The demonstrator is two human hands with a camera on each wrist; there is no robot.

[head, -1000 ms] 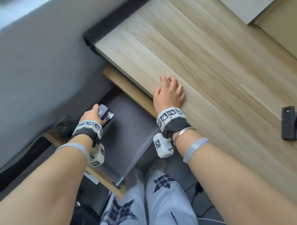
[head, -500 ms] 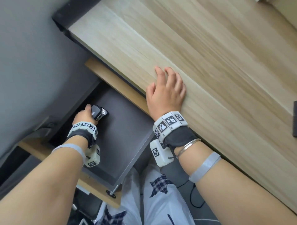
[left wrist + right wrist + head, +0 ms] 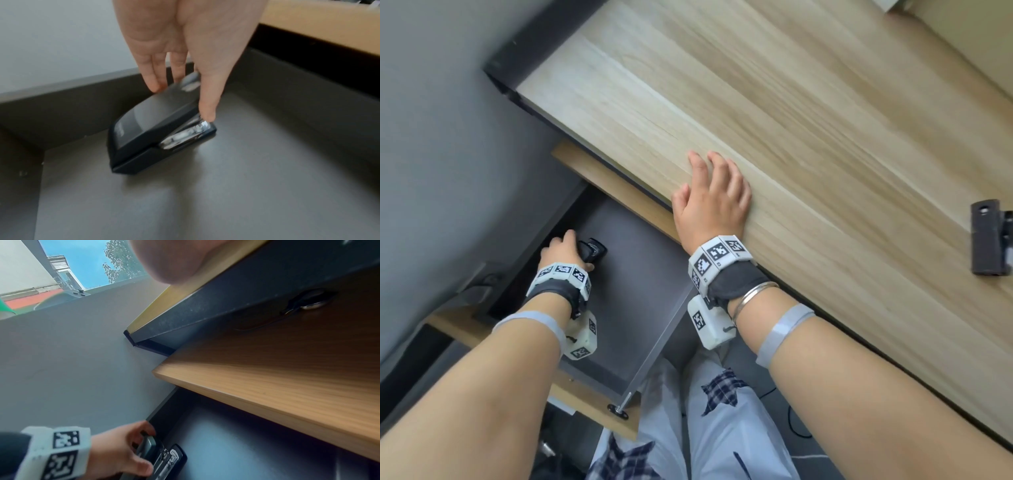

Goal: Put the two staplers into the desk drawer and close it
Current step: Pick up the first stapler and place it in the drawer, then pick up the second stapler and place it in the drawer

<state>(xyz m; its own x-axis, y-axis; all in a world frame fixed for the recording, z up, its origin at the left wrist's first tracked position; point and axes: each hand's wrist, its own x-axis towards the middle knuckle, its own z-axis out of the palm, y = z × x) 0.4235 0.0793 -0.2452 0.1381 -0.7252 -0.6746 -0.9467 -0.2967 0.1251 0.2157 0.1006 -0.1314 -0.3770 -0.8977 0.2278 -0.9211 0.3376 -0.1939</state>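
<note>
A black stapler [image 3: 592, 254] [image 3: 156, 128] [image 3: 164, 457] lies on the grey floor of the pulled-out drawer [image 3: 640, 308] [image 3: 226, 194], near its far left corner. My left hand [image 3: 563, 253] [image 3: 183, 65] [image 3: 123, 449] pinches it, fingers on one side and thumb on the other. My right hand [image 3: 714, 202] lies flat with straight fingers on the front edge of the wooden desk top [image 3: 791, 120], above the drawer. A second black stapler [image 3: 989, 236] sits on the desk at the far right.
A grey partition wall [image 3: 448, 137] runs close along the drawer's left side. The drawer's wooden front panel [image 3: 592, 401] is near my knees [image 3: 722, 428]. A wooden cabinet face [image 3: 277, 378] sits under the desk top, above the drawer's back.
My left hand has carried the stapler down and deeper into the drawer until it rests on the floor. My right hand has stayed on the desk edge.
</note>
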